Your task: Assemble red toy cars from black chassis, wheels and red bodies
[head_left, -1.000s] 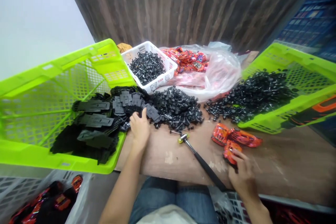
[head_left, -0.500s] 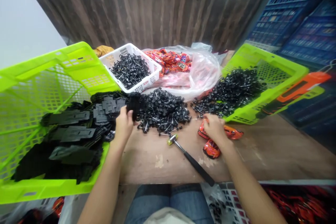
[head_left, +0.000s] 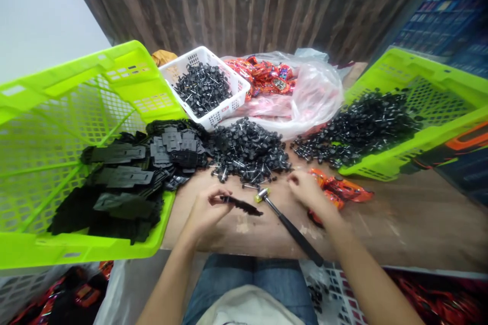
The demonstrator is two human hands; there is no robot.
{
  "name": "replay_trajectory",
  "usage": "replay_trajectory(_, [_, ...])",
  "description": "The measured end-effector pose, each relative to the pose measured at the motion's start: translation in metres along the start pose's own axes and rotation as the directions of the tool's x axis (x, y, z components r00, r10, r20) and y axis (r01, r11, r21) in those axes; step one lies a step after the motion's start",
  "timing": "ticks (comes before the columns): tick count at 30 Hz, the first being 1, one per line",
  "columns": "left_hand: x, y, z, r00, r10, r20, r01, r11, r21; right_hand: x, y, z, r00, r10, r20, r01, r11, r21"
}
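Observation:
My left hand (head_left: 208,208) pinches a thin black toy-car base plate (head_left: 244,205) by its left end, edge-on above the table. To its right, my right hand (head_left: 304,186) is held with curled fingers at the near edge of the pile of black wheels on metal axles (head_left: 249,150). Whether anything sits in those fingers is hidden. Orange toy-car bodies (head_left: 345,189) lie just beyond and beside my right hand, partly covered by it. Between the hands rests a small hammer (head_left: 293,233) with a yellow-and-metal head and black handle.
A tilted green crate (head_left: 152,250) of black base plates stands left. Behind are a white basket (head_left: 237,92) of wheels and a plastic bag (head_left: 318,89) of orange car bodies. Another green crate (head_left: 434,134) spills wheels at right; an orange-and-black tool (head_left: 465,139) hangs by it.
My left hand has come away from the base-plate stack toward the table's middle with a base plate. My right hand has let go of the orange car bodies and shifted toward the wheel pile.

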State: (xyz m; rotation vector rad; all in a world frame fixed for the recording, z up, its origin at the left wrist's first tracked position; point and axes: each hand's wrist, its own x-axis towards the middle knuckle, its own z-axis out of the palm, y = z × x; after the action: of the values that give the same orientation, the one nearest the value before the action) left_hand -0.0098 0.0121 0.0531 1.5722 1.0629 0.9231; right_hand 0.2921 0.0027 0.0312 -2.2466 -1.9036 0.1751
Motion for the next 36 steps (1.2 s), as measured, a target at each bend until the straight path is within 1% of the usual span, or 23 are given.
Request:
replay_trajectory(1, [0.0, -0.004, 0.002, 0.999, -0.048, -0.001, 0.048, 0.996, -0.072, -0.01, -0.007, 0.006, 1.0, 0.0, -0.011, 0.0, 1.0, 0.008])
replay_trajectory(3, [0.002, -0.012, 0.009, 0.99, -0.137, -0.02, 0.13, 0.97, -0.206, -0.02, -0.014, 0.016, 0.996, 0.034, -0.081, -0.036, 0.999, -0.02])
replay_trajectory(5, [0.005, -0.019, 0.019, 0.976, -0.209, -0.057, 0.178, 0.923, -0.341, -0.015, -0.013, 0.019, 0.987, 0.093, -0.134, -0.109, 0.988, -0.113])
replay_trajectory(6, [0.007, -0.022, 0.024, 0.966, -0.247, -0.077, 0.195, 0.891, -0.41, -0.008, -0.011, 0.018, 0.984, 0.119, -0.133, -0.141, 0.976, -0.165])
replay_trajectory(8, [0.009, -0.025, 0.035, 0.94, -0.329, -0.096, 0.227, 0.808, -0.544, 0.009, -0.005, 0.014, 0.986, 0.147, -0.077, -0.161, 0.958, -0.239])
replay_trajectory(10, [0.01, -0.025, 0.043, 0.912, -0.404, -0.077, 0.261, 0.714, -0.649, 0.023, 0.001, 0.012, 0.992, 0.126, -0.016, -0.126, 0.959, -0.255])
replay_trajectory(11, [0.009, -0.024, 0.047, 0.899, -0.435, -0.051, 0.284, 0.668, -0.688, 0.027, 0.002, 0.011, 0.995, 0.102, 0.001, -0.099, 0.962, -0.254])
replay_trajectory(13, [0.005, -0.022, 0.053, 0.88, -0.474, 0.022, 0.333, 0.585, -0.739, 0.028, 0.004, 0.012, 0.998, 0.064, 0.027, -0.055, 0.965, -0.258])
replay_trajectory(15, [0.0, -0.021, 0.057, 0.871, -0.484, 0.079, 0.371, 0.545, -0.752, 0.021, 0.005, 0.015, 0.999, 0.04, 0.036, -0.029, 0.965, -0.261])
replay_trajectory(18, [-0.007, -0.024, 0.061, 0.873, -0.475, 0.111, 0.403, 0.575, -0.712, 0.008, 0.005, 0.02, 1.0, 0.007, 0.025, 0.0, 0.967, -0.253])
replay_trajectory(21, [-0.01, -0.027, 0.065, 0.885, -0.449, 0.126, 0.409, 0.617, -0.672, 0.003, 0.004, 0.021, 0.999, -0.037, 0.001, 0.036, 0.971, -0.234])
replay_trajectory(27, [-0.011, -0.03, 0.066, 0.9, -0.423, 0.106, 0.393, 0.681, -0.618, -0.002, -0.003, 0.009, 0.988, -0.153, -0.005, 0.147, 0.962, -0.23])
replay_trajectory(29, [-0.012, -0.03, 0.065, 0.906, -0.411, 0.099, 0.382, 0.696, -0.608, -0.011, -0.01, 0.006, 0.972, -0.235, -0.016, 0.222, 0.936, -0.273])
replay_trajectory(31, [-0.014, -0.03, 0.065, 0.909, -0.405, 0.096, 0.377, 0.705, -0.601, -0.024, -0.017, 0.008, 0.935, -0.356, 0.006, 0.341, 0.891, -0.3])
replay_trajectory(32, [-0.014, -0.03, 0.065, 0.91, -0.403, 0.093, 0.375, 0.708, -0.599, -0.031, -0.02, 0.011, 0.913, -0.409, 0.016, 0.396, 0.872, -0.287])
replay_trajectory(33, [-0.014, -0.03, 0.065, 0.911, -0.402, 0.09, 0.372, 0.71, -0.598, -0.038, -0.022, 0.015, 0.899, -0.437, 0.011, 0.425, 0.868, -0.256])
replay_trajectory(34, [-0.015, -0.029, 0.065, 0.912, -0.4, 0.086, 0.369, 0.713, -0.597, -0.044, -0.023, 0.02, 0.901, -0.434, -0.019, 0.42, 0.881, -0.22])
replay_trajectory(36, [-0.014, -0.029, 0.067, 0.914, -0.397, 0.088, 0.37, 0.72, -0.587, -0.052, -0.022, 0.028, 0.932, -0.348, -0.106, 0.33, 0.931, -0.155])
